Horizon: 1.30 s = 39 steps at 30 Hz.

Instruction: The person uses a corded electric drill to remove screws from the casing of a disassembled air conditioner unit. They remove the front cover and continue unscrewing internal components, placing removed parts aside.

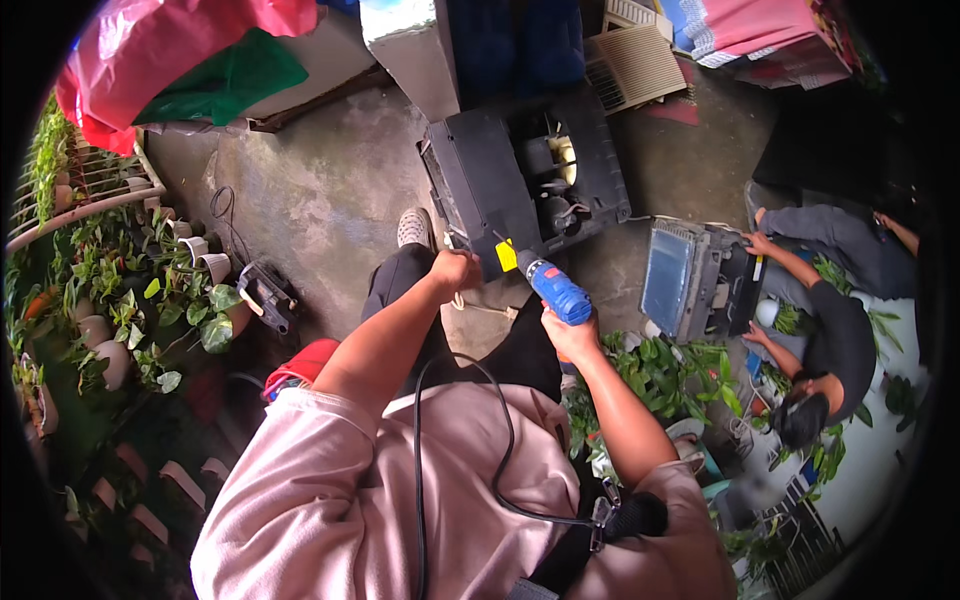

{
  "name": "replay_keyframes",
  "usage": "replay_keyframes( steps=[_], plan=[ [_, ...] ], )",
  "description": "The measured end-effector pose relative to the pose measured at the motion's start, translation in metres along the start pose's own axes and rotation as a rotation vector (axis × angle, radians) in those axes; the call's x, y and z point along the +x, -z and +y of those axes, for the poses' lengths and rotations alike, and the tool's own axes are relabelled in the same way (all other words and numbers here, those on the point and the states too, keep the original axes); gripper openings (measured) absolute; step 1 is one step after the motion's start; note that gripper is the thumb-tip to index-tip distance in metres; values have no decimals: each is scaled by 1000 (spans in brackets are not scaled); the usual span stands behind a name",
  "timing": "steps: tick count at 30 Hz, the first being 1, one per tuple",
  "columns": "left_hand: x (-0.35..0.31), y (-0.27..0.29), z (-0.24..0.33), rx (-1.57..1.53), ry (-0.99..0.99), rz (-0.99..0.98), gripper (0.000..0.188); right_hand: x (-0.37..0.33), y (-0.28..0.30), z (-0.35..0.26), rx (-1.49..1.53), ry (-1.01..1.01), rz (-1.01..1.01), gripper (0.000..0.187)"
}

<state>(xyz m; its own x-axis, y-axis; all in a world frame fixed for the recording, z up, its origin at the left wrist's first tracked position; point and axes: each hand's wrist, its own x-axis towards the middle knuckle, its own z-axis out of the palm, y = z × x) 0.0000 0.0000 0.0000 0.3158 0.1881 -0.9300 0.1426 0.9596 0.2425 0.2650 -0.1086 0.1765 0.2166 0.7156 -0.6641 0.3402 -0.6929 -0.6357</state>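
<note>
A blue cordless drill [558, 292] is gripped in my right hand [573, 336], its fingers wrapped round the handle. The drill's front end points up and left at the near edge of a large dark grey plastic casing [480, 170], beside a yellow label [505, 255]. I cannot tell whether the tip touches it. My left hand [456, 272] is closed at the casing's near left corner; what its fingers hold is hidden. A pale cord [460, 303] hangs just below that hand. The casing's open section shows a pale yellow part [563, 160] and dark components.
At the right, a crouching person [845, 330] handles a boxy unit with a bluish screen [668, 280]. Potted plants [150, 300] line the left, near a small dark device [268, 298] with a cord. A white block [410, 50] and beige slatted panels [632, 65] stand beyond the casing.
</note>
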Motion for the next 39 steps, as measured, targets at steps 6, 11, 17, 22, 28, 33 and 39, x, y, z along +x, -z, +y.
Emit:
replay_keyframes(
  steps=[6,11,17,22,28,33,39],
  plan=[
    [82,-47,0,-719,19,201,23,70,26,23,-152,246,-160,16],
    [128,-65,-4,-1057,-161,139,17,108,43,32,-163,349,-229,16],
    [136,-69,-12,-1159,-249,125,18,121,52,29,-172,335,-316,18],
    [133,-63,-10,-1177,-239,152,17,118,42,12,-233,336,-301,20],
    [136,-60,-2,-1186,-162,194,15,122,31,-10,-274,241,-323,26],
    [135,-58,1,-1230,-132,169,15,119,31,-35,-227,314,-253,28],
    [139,-59,1,-1222,-132,186,17,123,24,-42,-227,198,-182,33]
  ],
)
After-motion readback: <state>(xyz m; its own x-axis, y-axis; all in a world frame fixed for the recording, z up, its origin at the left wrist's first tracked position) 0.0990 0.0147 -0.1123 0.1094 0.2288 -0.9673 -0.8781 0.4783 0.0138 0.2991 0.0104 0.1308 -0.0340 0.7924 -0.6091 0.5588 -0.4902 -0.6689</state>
